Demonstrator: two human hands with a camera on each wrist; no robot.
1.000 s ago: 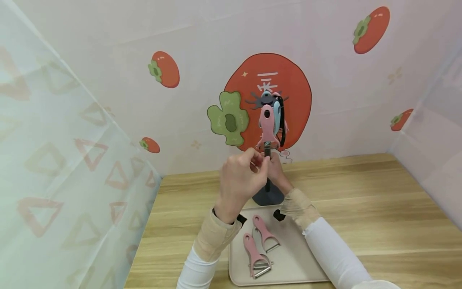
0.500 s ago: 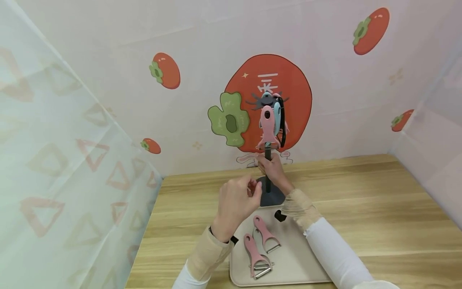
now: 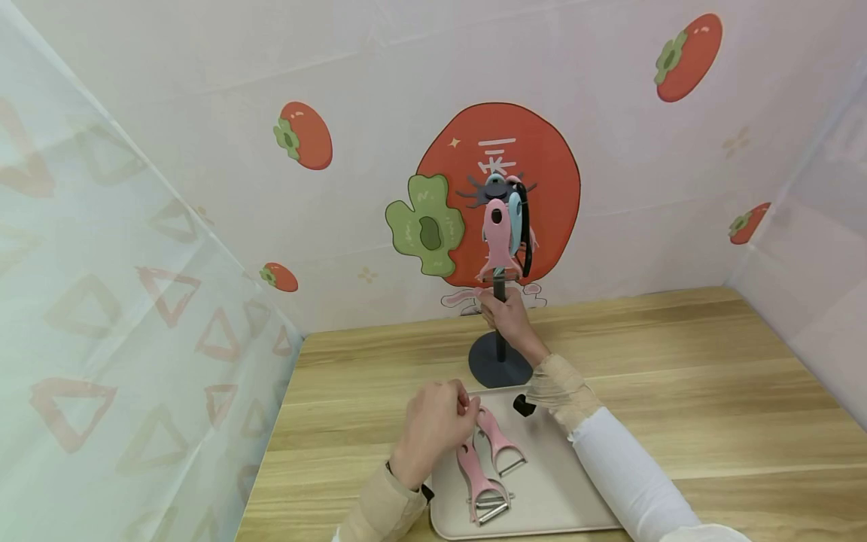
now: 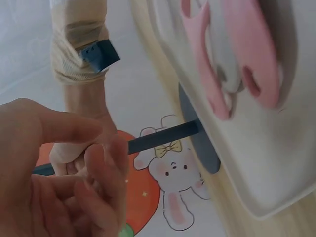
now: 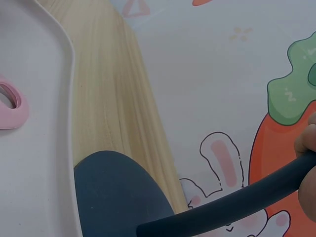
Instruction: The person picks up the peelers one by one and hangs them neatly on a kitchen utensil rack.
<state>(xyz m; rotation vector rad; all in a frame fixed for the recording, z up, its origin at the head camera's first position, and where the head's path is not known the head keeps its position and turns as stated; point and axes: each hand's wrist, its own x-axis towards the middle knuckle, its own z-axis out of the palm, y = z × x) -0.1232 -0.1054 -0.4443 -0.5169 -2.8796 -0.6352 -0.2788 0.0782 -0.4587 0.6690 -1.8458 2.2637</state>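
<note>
In the head view my left hand hovers over the left side of a beige tray, close to the handles of two pink Y-peelers. Its fingers are loosely bent, and the left wrist view shows nothing held. A grey peeler lies between the pink ones. My right hand grips the dark pole of a utensil stand, under the peelers hung at its top. Facing me there hangs a pink peeler, with a light blue peeler and a black-handled one beside it.
The stand's round base sits on the wooden table, just behind the tray. A printed fabric wall rises behind the stand. Another fabric panel borders the table on the left.
My left hand has dropped from beside the stand's pole, toward me, to above the peelers on the tray. My right hand keeps its grip on the pole.
</note>
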